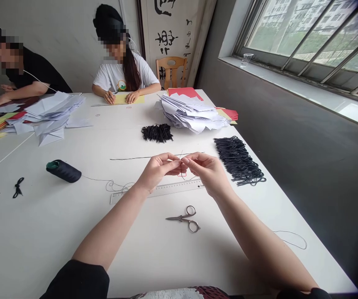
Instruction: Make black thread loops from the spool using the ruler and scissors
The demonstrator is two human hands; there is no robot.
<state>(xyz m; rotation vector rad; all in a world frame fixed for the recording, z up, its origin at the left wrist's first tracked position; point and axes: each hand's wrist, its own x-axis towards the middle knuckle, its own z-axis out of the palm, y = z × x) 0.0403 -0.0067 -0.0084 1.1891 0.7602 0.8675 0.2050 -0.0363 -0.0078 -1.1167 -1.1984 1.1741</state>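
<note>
My left hand and my right hand meet above the table, fingertips pinched together on a fine black thread. A thin, needle-like tip sticks up between the fingers; it is too small to name surely. Under the hands lies a clear ruler, partly covered by the right hand. Just beyond them a straight black cord runs across the table. Small metal scissors rest nearer to me, their handles to the right. A black thread spool lies on its side at left, its loose thread curling toward the ruler.
Black cord loops form a large bundle at right and a smaller one farther back. Stacks of white paper stand behind. One small knotted loop lies far left. Two people sit across the white table.
</note>
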